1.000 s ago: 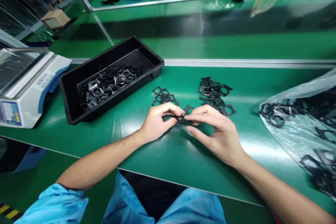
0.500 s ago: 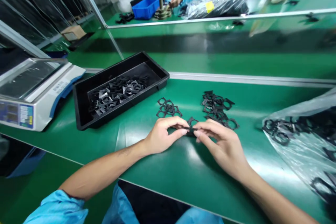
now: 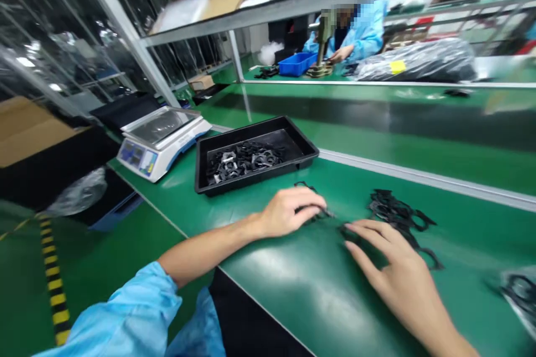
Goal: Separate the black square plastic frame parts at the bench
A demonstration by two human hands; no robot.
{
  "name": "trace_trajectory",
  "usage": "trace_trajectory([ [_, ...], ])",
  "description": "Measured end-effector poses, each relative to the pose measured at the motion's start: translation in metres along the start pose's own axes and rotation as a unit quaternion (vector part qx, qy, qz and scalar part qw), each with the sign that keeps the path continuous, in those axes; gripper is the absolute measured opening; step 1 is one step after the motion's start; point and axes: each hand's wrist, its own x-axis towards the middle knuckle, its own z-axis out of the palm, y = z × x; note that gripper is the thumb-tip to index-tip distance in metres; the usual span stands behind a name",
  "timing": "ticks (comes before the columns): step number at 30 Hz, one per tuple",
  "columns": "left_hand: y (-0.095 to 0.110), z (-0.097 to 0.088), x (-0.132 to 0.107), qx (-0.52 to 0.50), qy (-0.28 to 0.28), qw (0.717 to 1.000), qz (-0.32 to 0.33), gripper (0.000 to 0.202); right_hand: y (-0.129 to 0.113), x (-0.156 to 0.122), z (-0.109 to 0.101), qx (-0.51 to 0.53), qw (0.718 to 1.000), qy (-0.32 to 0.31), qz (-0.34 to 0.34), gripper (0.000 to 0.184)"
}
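Note:
My left hand (image 3: 293, 212) lies on the green table (image 3: 293, 284), fingers curled over a small group of flat black ring-shaped parts (image 3: 312, 213) and pinching one at the fingertips. To its right my right hand (image 3: 389, 265) rests flat with fingers stretched out, the fingertips touching a black part (image 3: 347, 230) on the mat. Just beyond the right hand lies a pile of the same black parts (image 3: 396, 215).
A black tray (image 3: 209, 187) with several black parts stands behind my left hand. A weighing scale (image 3: 161, 136) sits further left. A plastic bag of parts (image 3: 519, 290) is at the right edge. Across the conveyor a person in blue works beside a blue bin (image 3: 296, 64).
My head has lifted and turned left, so the scene shifted right. The hands, pinching one part together before, have separated; the right hand has opened flat.

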Motion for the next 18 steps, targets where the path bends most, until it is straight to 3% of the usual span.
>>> trace_trajectory([
  [2, -0.01, -0.038, 0.009, 0.095, 0.108, 0.988, 0.057, 0.02, 0.012, 0.0, 0.004, -0.074, 0.996, 0.016, -0.04, 0.032],
  [4, -0.024, -0.081, 0.014, 0.194, 0.215, 0.957, 0.037, 0.018, 0.019, -0.001, 0.008, -0.104, 0.992, 0.001, -0.065, 0.034],
  [5, -0.031, -0.099, 0.015, 0.24, 0.242, 0.94, 0.008, 0.019, 0.019, -0.001, 0.009, -0.108, 0.991, -0.013, -0.073, 0.035],
  [6, -0.039, -0.114, 0.015, 0.282, 0.227, 0.932, -0.026, 0.02, 0.018, -0.002, 0.01, -0.108, 0.991, -0.027, -0.078, 0.034],
  [8, -0.049, -0.13, 0.011, 0.347, 0.126, 0.927, -0.071, 0.02, 0.012, -0.005, 0.01, -0.101, 0.991, -0.053, -0.072, 0.032],
  [10, -0.051, -0.125, 0.004, 0.382, 0.121, 0.915, -0.055, 0.022, 0.006, -0.006, 0.009, -0.086, 0.992, -0.072, -0.052, 0.029],
  [12, -0.042, -0.105, -0.005, 0.373, 0.111, 0.921, -0.006, 0.022, 0.003, -0.008, 0.008, -0.071, 0.993, -0.083, -0.036, 0.027],
  [13, -0.035, -0.091, -0.008, 0.355, 0.075, 0.931, 0.019, 0.022, 0.002, -0.009, 0.008, -0.066, 0.994, -0.084, -0.03, 0.027],
  [15, -0.02, -0.061, -0.012, 0.312, -0.056, 0.947, 0.053, 0.021, 0.001, -0.01, 0.007, -0.069, 0.994, -0.078, -0.018, 0.028],
  [18, -0.006, -0.023, -0.011, 0.317, -0.213, 0.923, 0.038, 0.022, 0.0, -0.011, 0.005, -0.112, 0.991, -0.067, -0.005, 0.03],
])
